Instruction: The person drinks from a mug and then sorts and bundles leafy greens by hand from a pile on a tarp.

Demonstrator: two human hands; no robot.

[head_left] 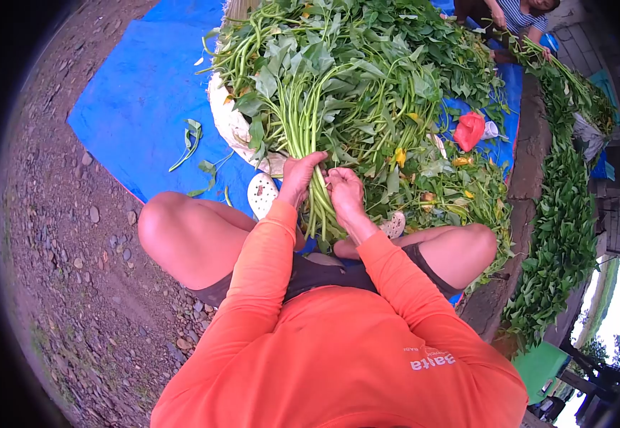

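My left hand (299, 178) is wrapped round a bunch of water spinach (308, 125), its leaves pointing away from me and its cut stem ends towards my lap. Close against the right side of the stems is my right hand (344, 191), fingers curled in a pinch. Whatever it pinches is too small or hidden to make out. Directly beyond both hands lies a large heap of water spinach (388, 78), partly on a pale sack (228, 118).
A blue tarp (139, 93) lies under the heap, with a loose sprig (189, 145) on it. A red plastic bag (469, 131) and a white cup (490, 130) sit to the right. More bunches (556, 242) line a ledge. Another person (520, 18) handles stems at the top right.
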